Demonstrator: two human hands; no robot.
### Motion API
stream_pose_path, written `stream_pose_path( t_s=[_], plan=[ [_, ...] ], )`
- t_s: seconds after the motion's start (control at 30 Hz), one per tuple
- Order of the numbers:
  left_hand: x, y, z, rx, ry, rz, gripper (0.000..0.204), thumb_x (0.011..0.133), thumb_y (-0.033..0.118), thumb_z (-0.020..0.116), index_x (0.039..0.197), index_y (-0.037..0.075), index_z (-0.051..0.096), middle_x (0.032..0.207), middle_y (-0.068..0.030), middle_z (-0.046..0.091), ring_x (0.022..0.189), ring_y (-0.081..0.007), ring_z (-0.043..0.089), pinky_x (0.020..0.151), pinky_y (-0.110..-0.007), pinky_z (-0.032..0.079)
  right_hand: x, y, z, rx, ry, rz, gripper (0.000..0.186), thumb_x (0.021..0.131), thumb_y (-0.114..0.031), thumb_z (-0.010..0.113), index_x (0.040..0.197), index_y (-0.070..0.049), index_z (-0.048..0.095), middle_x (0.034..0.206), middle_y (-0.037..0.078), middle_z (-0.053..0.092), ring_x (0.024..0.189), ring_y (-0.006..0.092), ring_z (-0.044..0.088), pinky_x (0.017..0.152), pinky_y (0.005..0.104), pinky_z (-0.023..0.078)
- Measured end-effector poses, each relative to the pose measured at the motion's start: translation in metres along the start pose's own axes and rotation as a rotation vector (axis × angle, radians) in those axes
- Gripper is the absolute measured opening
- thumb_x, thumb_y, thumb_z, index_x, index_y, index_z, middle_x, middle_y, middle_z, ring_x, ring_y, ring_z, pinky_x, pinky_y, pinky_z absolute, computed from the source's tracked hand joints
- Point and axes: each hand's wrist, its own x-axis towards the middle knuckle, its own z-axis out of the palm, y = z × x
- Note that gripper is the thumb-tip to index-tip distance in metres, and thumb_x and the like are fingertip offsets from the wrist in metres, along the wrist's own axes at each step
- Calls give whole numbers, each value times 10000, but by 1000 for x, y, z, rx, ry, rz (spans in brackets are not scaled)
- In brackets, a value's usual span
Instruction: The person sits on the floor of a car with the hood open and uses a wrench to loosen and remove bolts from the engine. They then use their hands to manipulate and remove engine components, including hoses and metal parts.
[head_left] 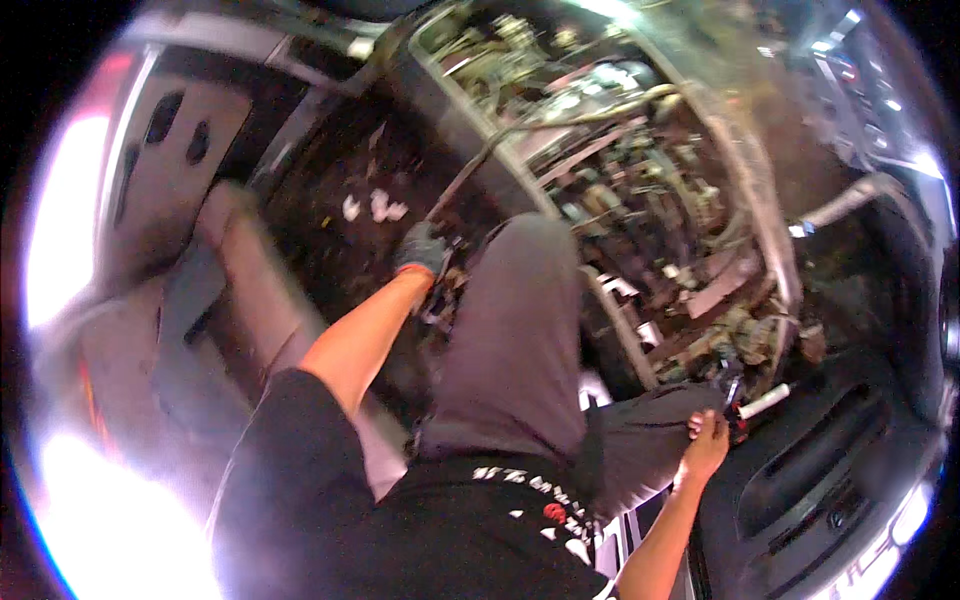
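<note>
My left hand (422,250), in a dark grey glove with an orange cuff, is closed at the lower end of a long brownish hose (475,165). From there the hose runs up and right across the open engine bay (625,205), which is packed with grimy parts and wiring. My bare right hand (710,440) is at the lower right, its fingers bent inward beside my knee. Against its fingertips is a small dark object with a bit of red (738,425); what the fingers hold is too blurred to name. Close by, a short white stick-like piece (765,402) points up to the right.
Scraps of white litter (375,207) lie on the dark, dirty floor left of the engine bay. A black door panel (810,470) stands at the lower right. On the left is a grey panel with oval holes (170,150). My raised knee (535,260) is between my arms.
</note>
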Motion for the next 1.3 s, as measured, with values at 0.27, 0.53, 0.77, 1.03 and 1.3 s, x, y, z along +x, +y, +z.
stream_pose_path(
  t_s=[0.27,0.53,0.77,1.03,1.3],
  plan=[
    [-46,-40,22,255,-49,-142,552,826,321,652,1318,103,530,1390,-186,509,1191,-399,566,960,-506,473,-21,-40,22,-89,-173,6,261,1021,-257,530,1086,-12,594,910,86,665,798,164,637,689,297,508],
    [14,-26,-9,448,-306,13,462,783,435,745,1114,117,703,1092,-190,674,1040,-381,653,843,-472,539,-39,-53,28,-127,-172,44,224,982,-167,599,1135,-4,595,948,101,698,831,167,675,723,291,534],
    [11,-158,15,528,-230,185,421,850,166,570,1252,56,626,1309,-196,591,1239,-371,546,1038,-463,447,-24,-97,69,-25,-281,-39,209,977,-145,619,1119,8,619,940,58,687,845,118,635,760,257,501],
    [-47,13,-122,-183,78,354,254,943,170,500,1098,37,649,972,-131,675,904,-251,663,804,-359,546,-8,-158,119,301,-515,-28,319,1001,-252,603,1168,20,594,962,105,701,853,170,667,763,293,525],
    [-87,368,17,-711,-449,404,264,866,130,698,1104,54,614,979,-112,682,868,-241,679,759,-364,545,79,-250,150,339,-428,-215,471,1019,-512,488,1176,-94,637,972,6,660,784,74,525,659,231,390]
  ],
)
